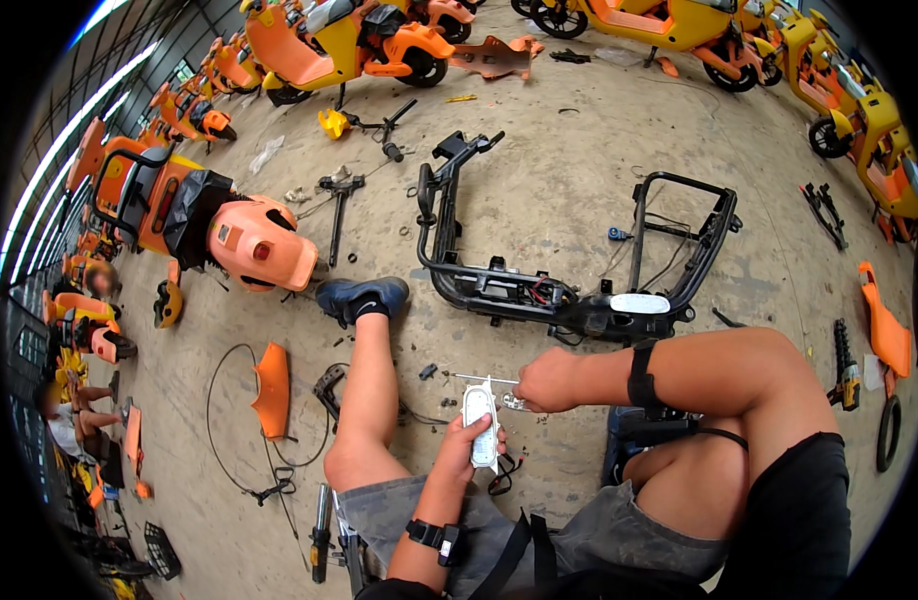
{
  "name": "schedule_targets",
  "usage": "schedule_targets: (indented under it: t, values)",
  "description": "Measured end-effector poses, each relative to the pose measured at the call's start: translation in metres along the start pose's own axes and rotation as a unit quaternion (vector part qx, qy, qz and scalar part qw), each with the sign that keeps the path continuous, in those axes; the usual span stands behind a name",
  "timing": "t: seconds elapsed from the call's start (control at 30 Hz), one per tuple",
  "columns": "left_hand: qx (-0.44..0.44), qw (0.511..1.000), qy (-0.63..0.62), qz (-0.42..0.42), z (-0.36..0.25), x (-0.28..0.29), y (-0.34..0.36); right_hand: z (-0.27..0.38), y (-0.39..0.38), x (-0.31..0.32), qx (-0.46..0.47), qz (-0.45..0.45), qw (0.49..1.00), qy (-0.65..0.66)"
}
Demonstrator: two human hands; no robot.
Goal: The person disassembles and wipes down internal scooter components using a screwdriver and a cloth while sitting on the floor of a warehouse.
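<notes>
My left hand is closed around a white oblong housing, held upright between my legs. Close to its top end, my right hand is a fist gripping a screwdriver whose thin shaft points left, passing just above the housing. The handle is hidden in my fingers. A small whitish piece shows under that fist; whether I hold it, I cannot tell. In front of me lies a black scooter frame with wires and another white oblong part on it.
An orange panel and a looped cable lie left of my leg. A partly stripped orange scooter stands beyond. Right are a shock absorber and an orange fender. Scooters line the back; a person sits far left.
</notes>
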State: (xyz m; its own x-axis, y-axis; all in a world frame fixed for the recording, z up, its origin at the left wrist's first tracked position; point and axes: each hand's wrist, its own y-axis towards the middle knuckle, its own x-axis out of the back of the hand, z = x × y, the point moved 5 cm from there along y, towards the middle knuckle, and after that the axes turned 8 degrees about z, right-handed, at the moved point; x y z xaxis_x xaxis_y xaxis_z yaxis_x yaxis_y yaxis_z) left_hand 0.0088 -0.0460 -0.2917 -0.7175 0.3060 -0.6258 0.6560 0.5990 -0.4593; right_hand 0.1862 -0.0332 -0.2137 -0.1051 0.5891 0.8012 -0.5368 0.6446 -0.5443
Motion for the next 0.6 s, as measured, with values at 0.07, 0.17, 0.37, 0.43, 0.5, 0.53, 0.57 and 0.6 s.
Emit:
schedule_targets:
  t: [0.07, 0.17, 0.37, 0.43, 0.5, 0.53, 0.57, 0.6]
  values:
    - [-0.01, 1.0, -0.027, -0.007, -0.002, 0.002, 0.0, -0.001, -0.001, -0.001, -0.001, -0.009, 1.0, 0.005]
    - [-0.005, 0.999, -0.038, 0.005, -0.002, 0.005, 0.0, -0.003, -0.001, -0.002, -0.01, -0.01, 1.0, 0.009]
    - [-0.017, 0.998, -0.053, 0.008, -0.004, 0.009, 0.001, -0.004, 0.001, -0.002, -0.036, 0.009, 0.999, -0.004]
    - [-0.019, 0.998, -0.061, 0.005, -0.005, 0.01, 0.001, -0.005, 0.001, -0.003, -0.042, 0.021, 0.999, -0.019]
    - [-0.018, 0.997, -0.072, 0.002, -0.005, 0.011, 0.001, -0.005, 0.001, -0.005, -0.047, 0.042, 0.997, -0.046]
    - [-0.017, 0.998, -0.064, -0.005, -0.004, 0.011, 0.002, -0.007, 0.001, -0.008, -0.061, 0.076, 0.994, -0.053]
    - [-0.016, 0.998, -0.056, -0.013, -0.003, 0.011, 0.002, -0.007, 0.0, -0.009, -0.074, 0.11, 0.989, -0.06]
    - [-0.015, 0.999, -0.048, -0.021, -0.002, 0.011, 0.002, -0.007, -0.001, -0.01, -0.088, 0.143, 0.984, -0.067]
